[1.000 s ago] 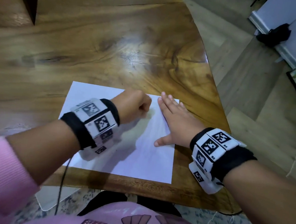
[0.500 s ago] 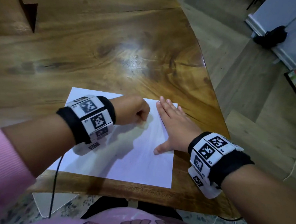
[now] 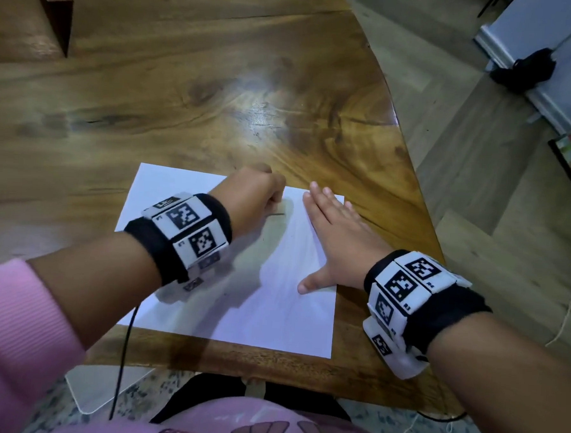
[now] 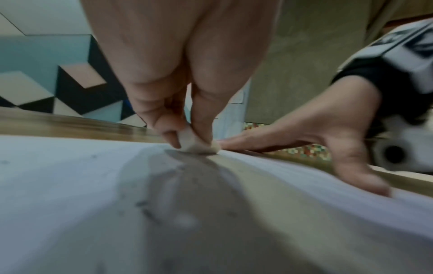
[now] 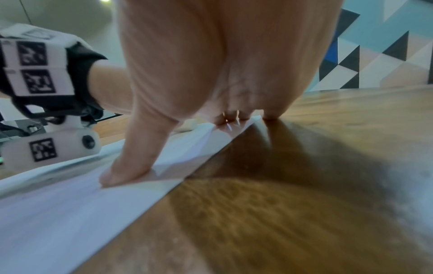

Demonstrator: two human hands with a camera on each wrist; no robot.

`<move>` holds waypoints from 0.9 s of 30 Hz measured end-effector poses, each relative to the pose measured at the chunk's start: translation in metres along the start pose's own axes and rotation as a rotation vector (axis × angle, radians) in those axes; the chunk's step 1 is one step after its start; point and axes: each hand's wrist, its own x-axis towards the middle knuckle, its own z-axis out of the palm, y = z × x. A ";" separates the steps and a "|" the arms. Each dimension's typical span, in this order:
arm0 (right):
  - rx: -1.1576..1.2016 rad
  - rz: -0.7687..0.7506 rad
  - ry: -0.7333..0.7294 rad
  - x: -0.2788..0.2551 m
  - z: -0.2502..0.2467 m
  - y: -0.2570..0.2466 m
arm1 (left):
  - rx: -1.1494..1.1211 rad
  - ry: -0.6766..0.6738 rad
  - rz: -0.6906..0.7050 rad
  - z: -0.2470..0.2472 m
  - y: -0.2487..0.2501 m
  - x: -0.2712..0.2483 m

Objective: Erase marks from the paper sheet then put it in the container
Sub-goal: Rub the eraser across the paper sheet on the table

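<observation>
The wooden table [image 3: 218,90] carries the paper sheet [image 3: 272,315] at its near right edge, long axis running near to far. The right hand [image 3: 335,242] lies flat, pinning its right margin; the left hand [image 3: 255,195] pinches an eraser [image 4: 196,143] at the far edge.

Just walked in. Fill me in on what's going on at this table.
A person is rubbing marks off a white paper sheet that lies near the front edge of a wooden table. The left hand pinches a small white eraser and presses it onto the sheet near its far edge. The right hand lies flat, fingers straight, pinning the sheet's right side. A few faint grey marks and specks remain on the paper. No container is in view, so that step is not yet done.
</observation>
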 end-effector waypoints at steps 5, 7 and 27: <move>0.004 0.004 -0.004 0.000 0.000 0.000 | 0.029 -0.431 0.165 0.001 0.001 -0.039; 0.004 0.007 -0.010 0.000 0.000 0.000 | 0.013 -0.517 0.158 0.000 0.000 -0.041; -0.013 -0.001 -0.003 0.000 0.000 -0.001 | 0.003 -0.059 -0.054 -0.003 0.009 0.025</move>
